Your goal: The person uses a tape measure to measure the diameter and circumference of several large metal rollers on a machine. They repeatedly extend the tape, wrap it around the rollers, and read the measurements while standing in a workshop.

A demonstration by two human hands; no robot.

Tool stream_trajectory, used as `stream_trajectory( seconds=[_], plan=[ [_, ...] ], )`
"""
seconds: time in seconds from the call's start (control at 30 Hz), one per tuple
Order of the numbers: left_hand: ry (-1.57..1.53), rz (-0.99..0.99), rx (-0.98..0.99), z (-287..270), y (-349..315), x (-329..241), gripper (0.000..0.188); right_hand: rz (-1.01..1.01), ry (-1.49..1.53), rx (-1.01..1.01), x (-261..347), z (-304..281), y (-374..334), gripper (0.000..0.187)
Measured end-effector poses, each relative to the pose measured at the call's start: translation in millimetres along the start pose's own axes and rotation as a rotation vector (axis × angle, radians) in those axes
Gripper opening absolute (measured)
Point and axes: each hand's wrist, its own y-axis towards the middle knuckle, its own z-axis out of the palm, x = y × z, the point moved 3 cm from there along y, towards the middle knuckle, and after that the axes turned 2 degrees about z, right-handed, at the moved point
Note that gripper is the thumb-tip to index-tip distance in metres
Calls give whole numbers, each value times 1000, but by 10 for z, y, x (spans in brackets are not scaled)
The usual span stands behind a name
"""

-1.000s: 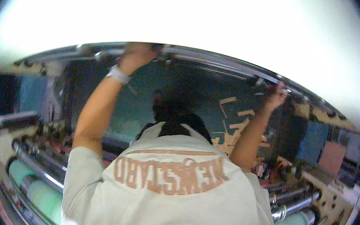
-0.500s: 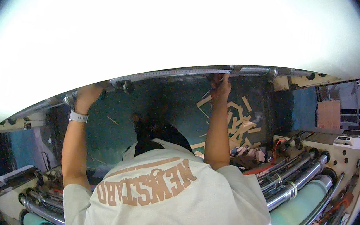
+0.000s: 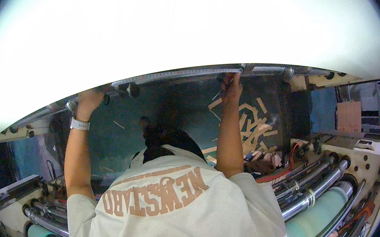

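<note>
A thin, white graduated measuring strip (image 3: 181, 73) lies along a polished metal shaft (image 3: 269, 70), right end at the right hand (image 3: 232, 85); finger grip cannot be determined. The broad, glaring white surface (image 3: 200, 18) — lower edge beside the shaft — obscures the left hand's (image 3: 91, 100) fingers, state indeterminable. Flat tan strips (image 3: 262, 105) lie toward the dark green floor's (image 3: 117, 148) right edge.
</note>
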Motion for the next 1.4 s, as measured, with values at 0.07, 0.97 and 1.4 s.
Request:
stream_trajectory(
  seconds=[0.07, 0.97, 1.4],
  plan=[
    [-26, -19, 7, 1, 7, -16, 33, -25, -59, -74, -52, -136, 74, 30],
    [-205, 2, -13, -37, -28, -98, 30, -594, -106, 35, 394, -125, 366, 18],
    [-135, 29, -28, -98, -16, -40, 30, -499, -214, 33, 455, -126, 307, 22]
  ],
)
